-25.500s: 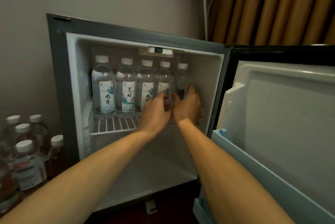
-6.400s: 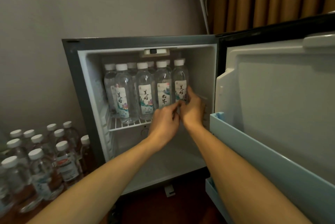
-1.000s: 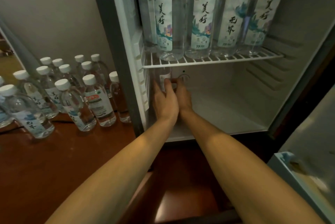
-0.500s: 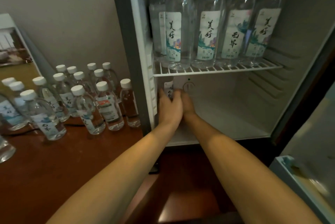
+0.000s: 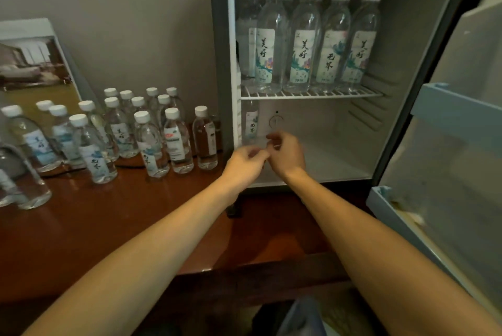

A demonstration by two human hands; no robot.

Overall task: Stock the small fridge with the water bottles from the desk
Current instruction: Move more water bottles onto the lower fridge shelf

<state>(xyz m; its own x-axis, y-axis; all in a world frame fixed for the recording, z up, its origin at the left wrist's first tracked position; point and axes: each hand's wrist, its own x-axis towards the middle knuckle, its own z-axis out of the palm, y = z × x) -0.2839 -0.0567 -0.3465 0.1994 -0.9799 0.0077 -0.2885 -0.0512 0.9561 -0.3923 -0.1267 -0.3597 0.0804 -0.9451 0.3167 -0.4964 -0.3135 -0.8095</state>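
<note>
The small fridge (image 5: 391, 107) stands open on the brown desk (image 5: 95, 221). Its wire shelf (image 5: 312, 95) carries several clear water bottles (image 5: 301, 39) with white caps. One bottle (image 5: 251, 125) stands alone at the back left of the lower compartment, under the shelf. My left hand (image 5: 245, 164) and my right hand (image 5: 286, 153) hover side by side at the fridge's front lip, a little in front of that bottle and apart from it, fingers loosely curled and holding nothing. Several more bottles (image 5: 149, 142) stand grouped on the desk left of the fridge.
The fridge door (image 5: 461, 123) hangs open on the right, its pale blue door bins (image 5: 391, 208) jutting toward me. A framed picture (image 5: 32, 64) leans against the wall behind the desk bottles. A dark cable (image 5: 130, 166) runs under them.
Both hands have drawn back out of the lower compartment, leaving the bottle standing at its back left. My view has risen and pulled away, so the shelf bottles' caps show.
</note>
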